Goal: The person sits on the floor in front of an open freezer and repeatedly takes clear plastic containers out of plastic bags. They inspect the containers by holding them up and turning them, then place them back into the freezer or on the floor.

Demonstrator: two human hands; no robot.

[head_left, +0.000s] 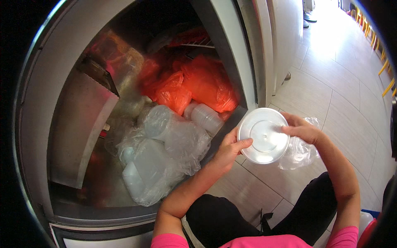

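Observation:
Between my two hands is a round, translucent plastic lid (264, 142), its flat face turned up toward me. Whether it is one lid or a stack, or has a container beneath, I cannot tell. My left hand (229, 149) grips the left edge, thumb on top. My right hand (304, 130) holds the right edge the same way, fingers hidden underneath. A crumpled clear plastic bag (298, 153) shows just below my right hand; I cannot tell if it hangs from it or lies on the floor.
To the left is an open metal cabinet (231, 53). Inside are bagged clear plastic containers (155, 165), a stack of clear cups (206, 118), orange plastic bags (198, 84) and a metal panel (82, 128). Tiled floor (351, 111) lies right, with yellow chair legs (384, 68) beyond.

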